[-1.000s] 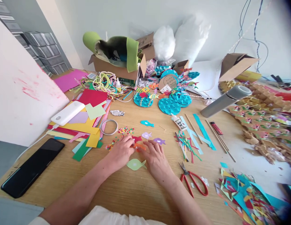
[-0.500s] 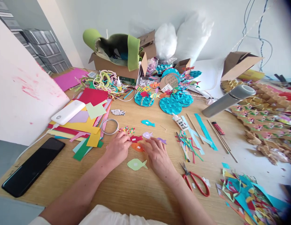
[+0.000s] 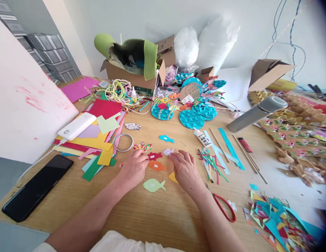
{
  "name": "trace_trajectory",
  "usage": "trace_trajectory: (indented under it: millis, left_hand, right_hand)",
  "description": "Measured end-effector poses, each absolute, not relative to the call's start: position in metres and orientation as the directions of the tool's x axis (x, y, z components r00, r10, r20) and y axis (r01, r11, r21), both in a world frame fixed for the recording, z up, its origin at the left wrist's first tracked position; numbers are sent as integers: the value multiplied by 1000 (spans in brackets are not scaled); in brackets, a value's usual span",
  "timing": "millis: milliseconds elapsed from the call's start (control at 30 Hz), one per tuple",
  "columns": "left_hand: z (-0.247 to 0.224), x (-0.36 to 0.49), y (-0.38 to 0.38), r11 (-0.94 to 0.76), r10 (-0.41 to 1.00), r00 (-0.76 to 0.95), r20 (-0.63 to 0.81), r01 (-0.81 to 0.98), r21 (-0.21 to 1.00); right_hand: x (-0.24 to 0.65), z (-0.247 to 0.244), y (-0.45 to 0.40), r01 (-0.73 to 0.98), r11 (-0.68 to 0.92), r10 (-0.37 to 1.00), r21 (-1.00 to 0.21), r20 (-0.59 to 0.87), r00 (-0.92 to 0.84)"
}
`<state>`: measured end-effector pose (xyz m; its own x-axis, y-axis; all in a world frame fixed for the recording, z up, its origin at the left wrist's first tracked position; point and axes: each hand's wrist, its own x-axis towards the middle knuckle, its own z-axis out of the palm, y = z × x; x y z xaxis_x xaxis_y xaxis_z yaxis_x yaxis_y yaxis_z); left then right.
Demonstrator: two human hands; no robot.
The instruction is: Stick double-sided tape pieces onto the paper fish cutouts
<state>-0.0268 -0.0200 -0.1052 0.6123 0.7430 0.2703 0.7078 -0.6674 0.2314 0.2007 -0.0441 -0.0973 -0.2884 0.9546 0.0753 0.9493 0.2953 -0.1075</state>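
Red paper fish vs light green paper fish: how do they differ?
Colour: red paper fish is deep red; light green paper fish is pale.
Size: the green one looks bigger and broader than the red.
Position: the red one sits right at the left hand's fingers; the green lies nearer the camera, apart from both hands.
Shared: a pale patch on each.

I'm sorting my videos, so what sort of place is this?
Probably a paper-craft workspace: cut-out paper fish lie on a wooden table, with a white squeeze bottle and a heap of coloured paper scraps to their right.
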Motion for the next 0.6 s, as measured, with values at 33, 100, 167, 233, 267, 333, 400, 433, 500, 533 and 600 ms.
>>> trace_trajectory:
  millis: [33, 100, 167, 233, 267, 333, 400, 433, 500, 533, 600]
  left_hand:
    - [-106, -27, -20, -665, 745, 612, 265, 710, 230]
    - [-107, -26, -20, -664, 747, 617, 246, 711, 231]
    - [-107, -26, -21, -667, 745, 628, 225, 708, 231]
    - [-107, -26, -21, -672, 741, 640, 205, 703, 232]
    - [-106, -26, -21, -673, 739, 644, 198, 701, 234]
    - [-105, -25, -21, -675, 737, 647, 194, 699, 236]
    - [-104, -25, -21, -677, 736, 648, 198, 696, 238]
    - [-104, -25, -21, -679, 734, 648, 201, 695, 238]
    - [-104, -26, -21, -683, 730, 651, 209, 692, 233]
    - [-105, -26, -21, -685, 728, 652, 213, 691, 230]
    - [-106, -27, -20, -689, 725, 653, 219, 690, 224]
  right_hand:
    - [202, -96, -44, 951, 289, 956, -106, 74, -283]
    - [203, -94, -42, 956, 275, 960, -102, 74, -269]
    - [203, -92, -39, 961, 262, 964, -92, 78, -255]
    - [203, -91, -34, 963, 257, 965, -78, 80, -251]
    - [203, -91, -30, 964, 258, 965, -70, 77, -252]
    - [203, -91, -20, 963, 264, 963, -47, 67, -260]
    - [204, -92, -10, 963, 270, 962, -16, 49, -269]
    - [204, -93, -4, 962, 273, 961, 2, 36, -273]
    - [204, -93, 5, 960, 277, 961, 34, 5, -277]
    - [204, -94, 10, 959, 279, 960, 48, -9, -279]
    - [202, -94, 18, 955, 289, 957, 69, -29, -288]
